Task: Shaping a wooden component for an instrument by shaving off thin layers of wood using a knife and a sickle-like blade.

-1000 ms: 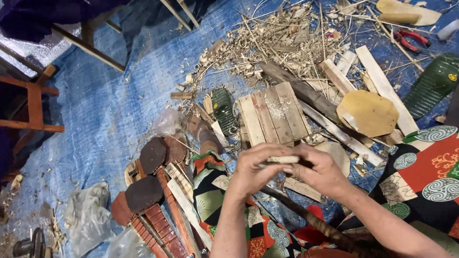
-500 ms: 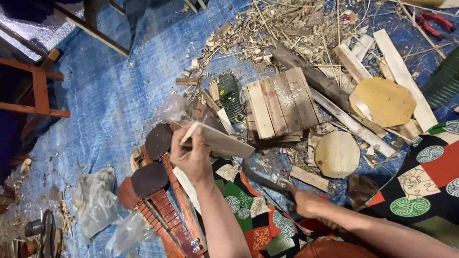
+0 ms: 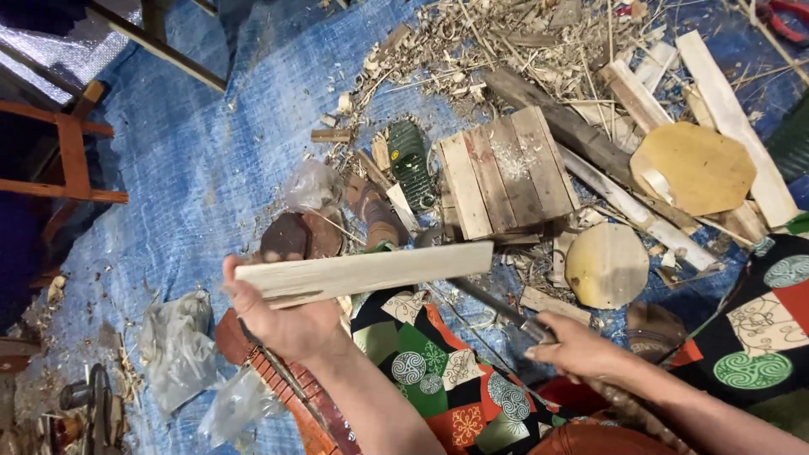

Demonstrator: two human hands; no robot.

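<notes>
Pale cream wood strip (image 3: pixel 371 271). Blue tarp (image 3: pixel 219 143). Cloth (image 3: pixel 438 379): black, green, red, orange patches, white spiral motifs. Round disc (image 3: pixel 608 265) pale yellow; octagonal board (image 3: pixel 695 168), 2 o'clock, tan. Slatted panel (image 3: pixel 506 173) grey-brown. Pliers (image 3: pixel 779 15), 1 o'clock: red handles.

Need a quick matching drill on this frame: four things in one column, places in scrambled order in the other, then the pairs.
Things:
1. long pale wooden slat
2. dark metal blade
3. small square board of wooden planks
4. yellowish octagonal wooden piece

Places:
A. flat on the blue tarp, middle of the picture
B. in the left hand, held level
C. on pale strips at the right
D. under the right hand, pointing up-left

Pairs: 1-B, 2-D, 3-A, 4-C
</notes>
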